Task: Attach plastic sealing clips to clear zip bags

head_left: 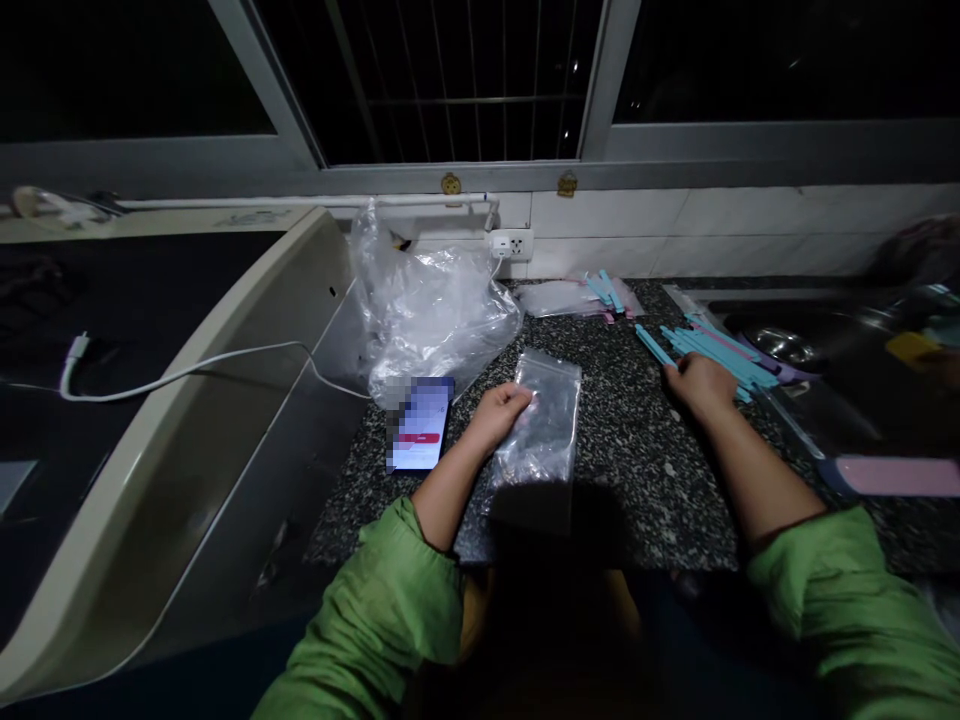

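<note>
My left hand (501,408) grips the upper left edge of a small clear plastic bag (544,425) that lies flat on the speckled granite counter (630,460). My right hand (697,385) rests on the counter at the near end of a pile of blue sticks (712,350), with a few pink ones among them; its fingers curl over the pile's edge, and whether it holds a stick I cannot tell. Both sleeves are green.
A phone (421,422) with a lit screen lies left of the bag. Behind it stands a large crumpled clear bag (427,300). More blue sticks on plastic (592,295) lie by the wall. A sink (810,345) is at right, a white cable (187,370) on an appliance at left.
</note>
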`<state>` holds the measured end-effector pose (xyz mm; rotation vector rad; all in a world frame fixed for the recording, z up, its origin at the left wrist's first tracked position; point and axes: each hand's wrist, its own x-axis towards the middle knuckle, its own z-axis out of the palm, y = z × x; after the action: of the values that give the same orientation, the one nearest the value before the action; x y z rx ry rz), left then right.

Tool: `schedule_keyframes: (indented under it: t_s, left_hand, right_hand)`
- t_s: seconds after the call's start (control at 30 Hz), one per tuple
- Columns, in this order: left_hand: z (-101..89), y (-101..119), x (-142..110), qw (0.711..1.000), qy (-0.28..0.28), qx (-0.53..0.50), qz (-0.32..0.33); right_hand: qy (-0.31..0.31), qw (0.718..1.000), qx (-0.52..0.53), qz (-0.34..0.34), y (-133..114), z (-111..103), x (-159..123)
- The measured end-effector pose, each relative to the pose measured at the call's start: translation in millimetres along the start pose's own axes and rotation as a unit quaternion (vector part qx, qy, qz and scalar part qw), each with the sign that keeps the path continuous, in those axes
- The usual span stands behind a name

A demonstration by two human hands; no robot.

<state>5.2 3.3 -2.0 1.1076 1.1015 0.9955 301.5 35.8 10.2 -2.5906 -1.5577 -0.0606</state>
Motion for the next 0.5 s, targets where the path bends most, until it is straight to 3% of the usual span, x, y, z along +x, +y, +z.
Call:
schedule_keyframes:
  t_s: [0.5]
  left_hand:
    - [-1.4,-5.4,3.6,0.999,-0.028,-0.020,-0.030]
  right_hand:
    - [0.088,0.977,0.026,-0.195,-27.0,2.2,-35.6]
